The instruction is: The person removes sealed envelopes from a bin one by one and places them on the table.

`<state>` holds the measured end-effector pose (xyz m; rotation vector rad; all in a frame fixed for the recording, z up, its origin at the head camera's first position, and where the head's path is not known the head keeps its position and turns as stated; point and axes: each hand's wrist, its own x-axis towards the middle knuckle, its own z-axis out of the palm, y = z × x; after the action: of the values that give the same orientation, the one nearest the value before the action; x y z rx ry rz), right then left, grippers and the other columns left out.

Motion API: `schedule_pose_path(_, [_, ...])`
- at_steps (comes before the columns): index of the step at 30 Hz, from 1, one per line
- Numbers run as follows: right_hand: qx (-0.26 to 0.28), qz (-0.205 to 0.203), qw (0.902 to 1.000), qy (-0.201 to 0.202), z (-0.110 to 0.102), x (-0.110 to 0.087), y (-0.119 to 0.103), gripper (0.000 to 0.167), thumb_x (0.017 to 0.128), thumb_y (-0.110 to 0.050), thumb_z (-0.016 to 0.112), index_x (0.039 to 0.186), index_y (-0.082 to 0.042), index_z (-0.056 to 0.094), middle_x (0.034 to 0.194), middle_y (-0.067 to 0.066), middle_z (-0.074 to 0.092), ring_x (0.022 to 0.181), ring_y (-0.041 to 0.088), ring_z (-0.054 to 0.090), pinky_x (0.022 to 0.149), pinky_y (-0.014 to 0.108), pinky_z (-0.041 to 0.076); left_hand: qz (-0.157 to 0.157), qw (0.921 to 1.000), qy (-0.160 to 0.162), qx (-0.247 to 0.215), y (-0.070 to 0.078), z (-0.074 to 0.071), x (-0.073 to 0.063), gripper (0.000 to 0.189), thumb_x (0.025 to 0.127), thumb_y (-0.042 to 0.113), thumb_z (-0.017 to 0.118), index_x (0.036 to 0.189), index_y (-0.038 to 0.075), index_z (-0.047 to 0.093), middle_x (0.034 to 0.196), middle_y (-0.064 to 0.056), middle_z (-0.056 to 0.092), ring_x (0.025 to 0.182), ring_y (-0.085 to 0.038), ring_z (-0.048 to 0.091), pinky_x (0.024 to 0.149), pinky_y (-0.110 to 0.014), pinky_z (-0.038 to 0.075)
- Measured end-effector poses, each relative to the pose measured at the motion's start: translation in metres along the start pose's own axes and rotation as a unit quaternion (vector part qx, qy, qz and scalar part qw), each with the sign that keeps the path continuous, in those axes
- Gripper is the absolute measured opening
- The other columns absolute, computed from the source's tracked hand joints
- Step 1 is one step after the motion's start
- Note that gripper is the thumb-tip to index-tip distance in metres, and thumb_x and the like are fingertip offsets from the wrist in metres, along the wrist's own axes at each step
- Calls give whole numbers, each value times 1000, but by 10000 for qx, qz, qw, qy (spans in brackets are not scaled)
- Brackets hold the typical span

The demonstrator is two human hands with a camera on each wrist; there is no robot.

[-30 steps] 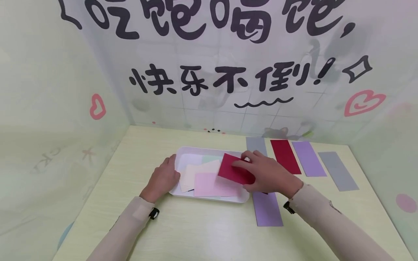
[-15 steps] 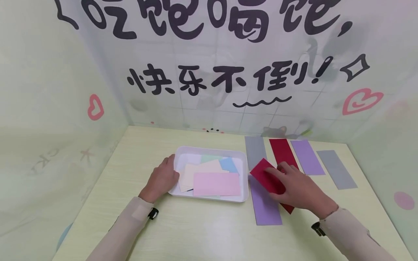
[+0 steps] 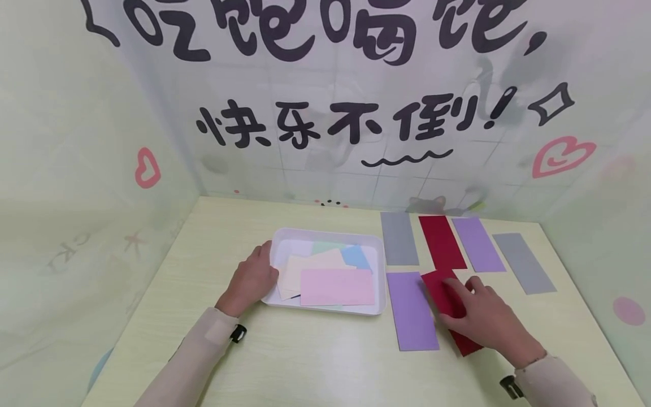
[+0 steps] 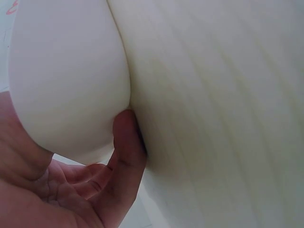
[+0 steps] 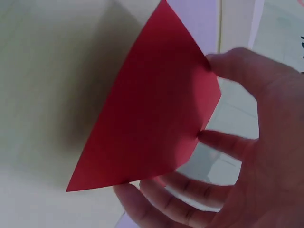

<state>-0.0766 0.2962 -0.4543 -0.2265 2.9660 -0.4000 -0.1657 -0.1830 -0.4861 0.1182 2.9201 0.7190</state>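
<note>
My right hand (image 3: 485,316) holds a red paper card (image 3: 442,291) by its edges, low over the table's right front. In the right wrist view the red card (image 5: 142,109) is slightly bowed, thumb and fingertips at its edges. Left of it lies a purple card (image 3: 413,314). My left hand (image 3: 254,280) grips the left end of a white tray (image 3: 295,247); the left wrist view has fingers curled round the tray's end (image 4: 71,71). Inside the tray are a pink card (image 3: 338,287), cream cards (image 3: 315,261), a blue card (image 3: 357,257) and a partly hidden green one (image 3: 325,246).
Behind the held card, a grey card (image 3: 399,238), another red card (image 3: 442,243), a purple card (image 3: 478,244) and a second grey card (image 3: 524,263) lie in a row. The pale wooden table (image 3: 305,362) meets a printed back wall (image 3: 325,186) and side walls.
My right hand has carried the red card from above the tray to the right and down towards the table, beside the near purple card. The left hand has stayed on the tray.
</note>
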Motion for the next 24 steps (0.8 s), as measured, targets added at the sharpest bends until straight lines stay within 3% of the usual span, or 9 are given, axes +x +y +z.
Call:
schedule_pose_path(8, [-72, 802, 9959, -423, 9, 0, 0, 77, 96, -48, 77, 150, 1, 50, 108, 31, 51, 85, 42, 55, 65, 50, 55, 137, 9998, 116, -13, -2, 1, 0, 66, 103, 7, 54, 163, -13, 33, 150, -36, 53, 92, -41, 67, 89, -57, 59])
schedule_pose_path(24, [-345, 767, 9957, -389, 14, 7, -13, 72, 96, -43, 78, 145, 4, 53, 108, 34, 50, 86, 46, 54, 62, 54, 57, 190, 9997, 174, -28, -4, 2, 0, 66, 103, 6, 54, 163, -13, 33, 150, -36, 53, 84, -37, 65, 84, -56, 59])
